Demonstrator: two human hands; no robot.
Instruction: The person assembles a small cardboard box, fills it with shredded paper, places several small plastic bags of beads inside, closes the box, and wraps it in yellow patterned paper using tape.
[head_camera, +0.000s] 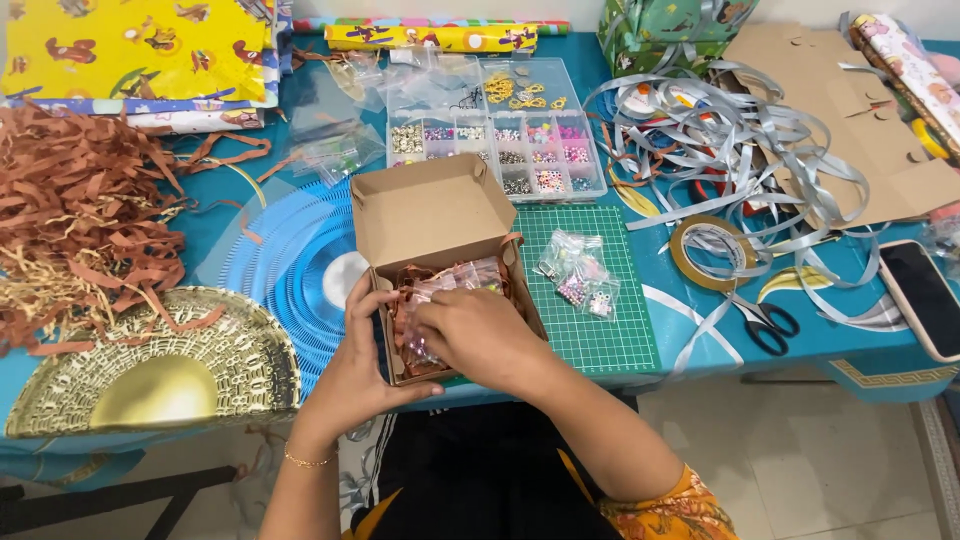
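Note:
A small brown cardboard box (430, 215) with its lid flipped up sits at the table's near edge, lined with brown shredded paper. My left hand (362, 360) grips the box's left wall and front corner. My right hand (480, 335) reaches into the box and presses on small clear bags of beads (455, 280) lying on the paper. More small clear bead bags (580, 272) lie on a green cutting mat (595, 320) just right of the box.
A clear compartment bead organiser (500, 150) stands behind the box. Brown shredded paper (80, 210) is heaped at left, above a gold fan (150, 370) and a blue disc (290, 260). Silver ribbon (740, 140), a tape roll (712, 250), scissors (765, 322), a phone (925, 297) and cardboard (850, 110) lie right.

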